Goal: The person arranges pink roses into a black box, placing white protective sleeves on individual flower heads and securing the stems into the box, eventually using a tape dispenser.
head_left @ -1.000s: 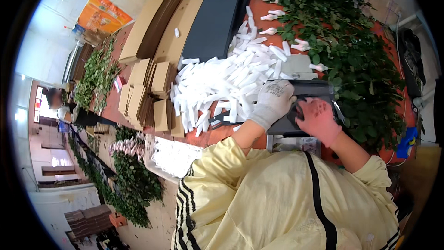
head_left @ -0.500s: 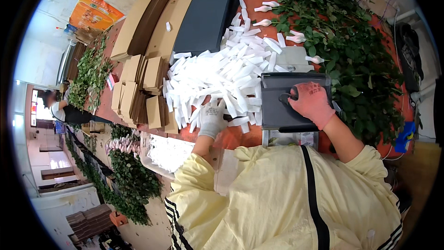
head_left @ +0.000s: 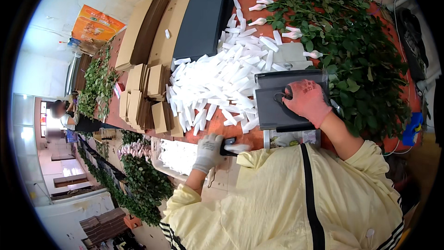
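Observation:
My left hand, in a greyish-white glove, is closed at the table's front edge. A short black object, whose kind I cannot make out, sticks out of it, with a white piece at its far end. My right hand, in a red glove, is closed over a dark grey flat board. From its fingers shows a black curved handle; the rest of that tool is hidden. Beyond my left hand spreads a heap of white mesh sleeves.
Leafy rose stems with sleeved heads lie at the right. Cardboard pieces and a dark panel stand left of the heap. A white basket sits below the table edge. A person works far left.
My left hand has drawn back from the sleeve heap to the table's front edge, with the black object and white piece now showing. My right hand stays over the board.

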`<state>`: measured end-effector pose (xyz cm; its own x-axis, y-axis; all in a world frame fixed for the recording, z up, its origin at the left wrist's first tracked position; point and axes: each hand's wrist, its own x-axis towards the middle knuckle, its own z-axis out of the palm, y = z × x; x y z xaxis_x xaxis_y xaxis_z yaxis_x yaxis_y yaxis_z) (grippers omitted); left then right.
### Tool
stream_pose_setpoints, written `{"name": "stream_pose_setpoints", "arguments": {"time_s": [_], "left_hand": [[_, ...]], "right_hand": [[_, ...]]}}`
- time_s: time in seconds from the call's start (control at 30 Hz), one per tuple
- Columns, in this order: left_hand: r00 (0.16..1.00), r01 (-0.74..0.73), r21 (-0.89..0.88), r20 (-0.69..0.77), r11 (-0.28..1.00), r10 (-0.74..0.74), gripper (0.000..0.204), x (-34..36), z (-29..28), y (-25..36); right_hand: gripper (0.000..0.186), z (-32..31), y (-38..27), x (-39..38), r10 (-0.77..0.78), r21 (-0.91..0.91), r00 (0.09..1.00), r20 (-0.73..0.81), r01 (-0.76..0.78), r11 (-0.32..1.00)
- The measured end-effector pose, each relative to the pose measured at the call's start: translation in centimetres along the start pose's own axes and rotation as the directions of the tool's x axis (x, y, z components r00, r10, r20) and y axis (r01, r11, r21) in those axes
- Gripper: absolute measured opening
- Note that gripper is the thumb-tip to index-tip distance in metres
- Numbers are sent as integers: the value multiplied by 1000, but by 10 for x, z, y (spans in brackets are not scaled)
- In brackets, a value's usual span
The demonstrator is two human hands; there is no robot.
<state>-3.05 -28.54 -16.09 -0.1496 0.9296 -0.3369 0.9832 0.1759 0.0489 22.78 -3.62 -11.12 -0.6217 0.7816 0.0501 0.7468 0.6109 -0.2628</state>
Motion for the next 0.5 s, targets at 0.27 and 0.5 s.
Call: {"name": "stream_pose_setpoints", "arguments": {"time_s": [0.27,0.5], "left_hand": [[923,-187,206,-299,961,244,42,71,4,-31],[740,559,-471,-89,683,-667,101,72,28,16]], "right_hand": [[27,0,4,-3,-51,6,998,-29,51,999],[27,-10,-1,1,-16,70,999,51,12,997]]}}
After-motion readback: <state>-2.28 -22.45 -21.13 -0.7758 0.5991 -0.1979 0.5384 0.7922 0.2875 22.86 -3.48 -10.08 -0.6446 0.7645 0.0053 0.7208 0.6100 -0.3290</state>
